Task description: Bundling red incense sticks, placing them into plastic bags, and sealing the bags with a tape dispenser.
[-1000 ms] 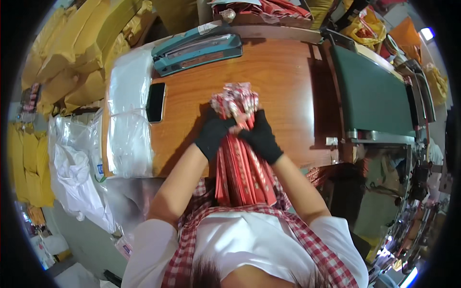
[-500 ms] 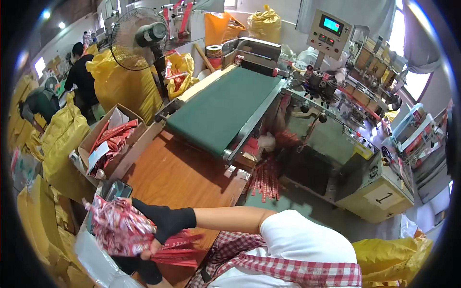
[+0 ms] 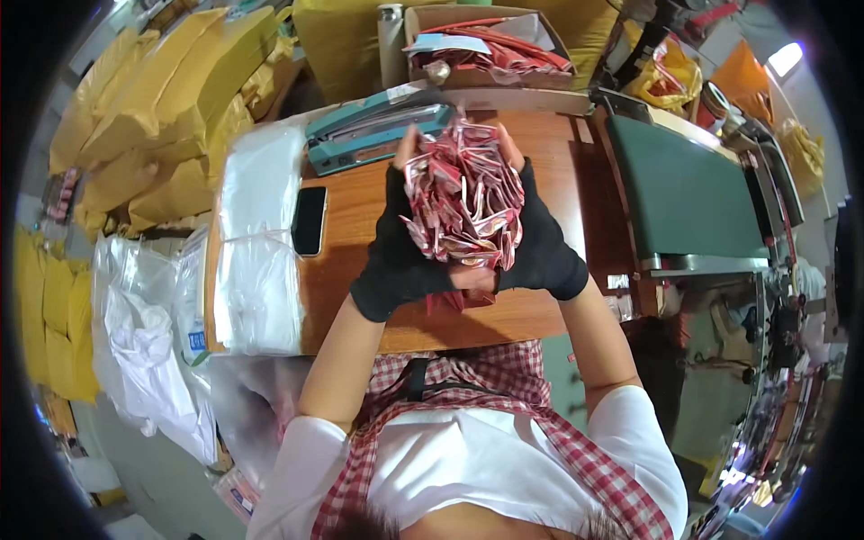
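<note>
Q. Head view: what has changed in your hold?
A. One second ago the bundle of red packets [image 3: 463,202] lay lengthwise toward my apron, both hands closed near its far end; half a second ago it was off to my left while my view swung right. Now it is centred before me, its many folded ends turned up toward my eyes.

Q. And the state of each hand?
A. My left hand [image 3: 396,256], in a black fingerless glove, cups the bundle's left side; my right hand [image 3: 546,243], gloved alike, cups its right side. Both are curved around the packets, so neither is free.

Q. Where does the bundle stand?
A. Over the wooden table [image 3: 346,310], just beside the teal long-armed device [image 3: 360,148] and right of the phone [image 3: 310,220] and the clear plastic bags [image 3: 256,297]. Whether its lower end touches the wood, I cannot tell.

Q. What does the change mean for the work?
A. In my judgement, this grip suits evening up the uneven ends.
</note>
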A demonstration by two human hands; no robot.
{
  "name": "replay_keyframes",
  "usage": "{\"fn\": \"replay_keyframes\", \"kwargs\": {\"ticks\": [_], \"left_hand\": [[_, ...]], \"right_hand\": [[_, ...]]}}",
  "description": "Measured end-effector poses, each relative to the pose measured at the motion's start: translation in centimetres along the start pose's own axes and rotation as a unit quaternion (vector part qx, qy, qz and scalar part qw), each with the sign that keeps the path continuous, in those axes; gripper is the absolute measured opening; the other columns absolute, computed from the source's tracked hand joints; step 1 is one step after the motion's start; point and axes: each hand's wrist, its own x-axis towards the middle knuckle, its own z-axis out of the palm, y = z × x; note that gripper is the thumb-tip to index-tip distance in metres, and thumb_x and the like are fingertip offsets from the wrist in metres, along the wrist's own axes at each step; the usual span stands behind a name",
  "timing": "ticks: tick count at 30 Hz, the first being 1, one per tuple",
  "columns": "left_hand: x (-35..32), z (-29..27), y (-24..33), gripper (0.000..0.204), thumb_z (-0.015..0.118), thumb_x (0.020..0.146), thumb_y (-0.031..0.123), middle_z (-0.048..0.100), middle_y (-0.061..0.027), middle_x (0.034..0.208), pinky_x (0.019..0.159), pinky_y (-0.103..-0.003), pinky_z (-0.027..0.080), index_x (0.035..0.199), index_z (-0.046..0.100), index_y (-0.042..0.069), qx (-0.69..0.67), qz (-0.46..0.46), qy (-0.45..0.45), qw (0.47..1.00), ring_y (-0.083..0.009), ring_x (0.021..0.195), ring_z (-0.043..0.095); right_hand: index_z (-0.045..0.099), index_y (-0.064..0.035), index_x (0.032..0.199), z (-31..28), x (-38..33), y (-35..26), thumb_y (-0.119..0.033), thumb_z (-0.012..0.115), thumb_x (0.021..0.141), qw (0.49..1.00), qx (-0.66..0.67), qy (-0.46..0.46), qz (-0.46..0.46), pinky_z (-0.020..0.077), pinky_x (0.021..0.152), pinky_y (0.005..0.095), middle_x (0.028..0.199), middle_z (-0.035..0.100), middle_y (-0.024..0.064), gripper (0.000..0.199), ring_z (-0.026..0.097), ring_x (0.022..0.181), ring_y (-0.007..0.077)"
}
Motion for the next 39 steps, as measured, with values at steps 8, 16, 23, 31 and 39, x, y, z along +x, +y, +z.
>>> {"fn": "replay_keyframes", "kwargs": {"ticks": [8, 16, 23, 31, 39], "left_hand": [[-0.4, -2.6, -1.2, 0.096, 0.089, 0.057, 0.026, 0.050, -0.0097, 0.130, 0.097, -0.036, 0.044, 0.133, 0.035, 0.004, -0.192, -0.213, 0.042, 0.957, -0.0221, 0.120, 0.049], [-6.0, -4.0, -2.6, 0.056, 0.056, 0.091, 0.039, 0.049, -0.0122, 0.131, 0.104, -0.044, 0.038, 0.135, 0.041, 0.007, -0.176, 0.053, -0.130, 0.974, -0.0272, 0.122, 0.046], [-7.6, -3.8, -3.8, 0.048, 0.067, 0.079, 0.025, 0.059, -0.0046, 0.106, 0.077, -0.025, 0.049, 0.122, 0.050, 0.010, -0.457, -0.183, -0.141, 0.859, -0.0115, 0.089, 0.059], [-9.2, -4.1, -0.2, 0.052, 0.069, 0.081, 0.041, 0.056, -0.0098, 0.113, 0.088, -0.041, 0.052, 0.116, 0.048, 0.007, -0.732, -0.195, 0.052, 0.651, -0.0266, 0.105, 0.059], [-8.2, -4.6, -1.6, 0.052, 0.069, 0.080, 0.032, 0.058, -0.0037, 0.110, 0.092, -0.030, 0.047, 0.122, 0.051, 0.007, -0.452, -0.267, 0.113, 0.844, -0.0155, 0.105, 0.058]], "right_hand": [[0.012, -0.0027, 0.147, 1.6, 1.8, 0.2, -0.038, 0.095, 0.040, 0.998, 0.023, 0.013, -0.057, 0.0299, 0.108, 0.0373, 0.142, 0.033, 0.0143, 0.140, 0.037, 0.128, 0.0236], [0.048, 0.0015, 0.123, 5.9, 2.8, -4.1, -0.039, 0.088, 0.053, 0.997, -0.018, -0.071, 0.025, 0.0440, 0.090, 0.0322, 0.112, 0.053, 0.0106, 0.090, 0.056, 0.101, 0.0211], [0.041, 0.0069, 0.136, 7.5, 4.4, -2.5, -0.037, 0.082, 0.055, 0.965, 0.047, -0.243, 0.084, 0.0405, 0.093, 0.0316, 0.122, 0.055, 0.0187, 0.101, 0.059, 0.105, 0.0218], [0.063, 0.0059, 0.107, 7.8, 4.0, 4.8, -0.027, 0.071, 0.066, 0.928, 0.230, -0.222, 0.191, 0.0459, 0.086, 0.0305, 0.100, 0.065, 0.0112, 0.054, 0.061, 0.093, 0.0185], [0.046, 0.0066, 0.130, 9.5, 4.4, 4.2, -0.049, 0.069, 0.067, 0.946, 0.227, -0.160, 0.166, 0.0460, 0.085, 0.0278, 0.116, 0.059, 0.0140, 0.088, 0.061, 0.097, 0.0185]]}}
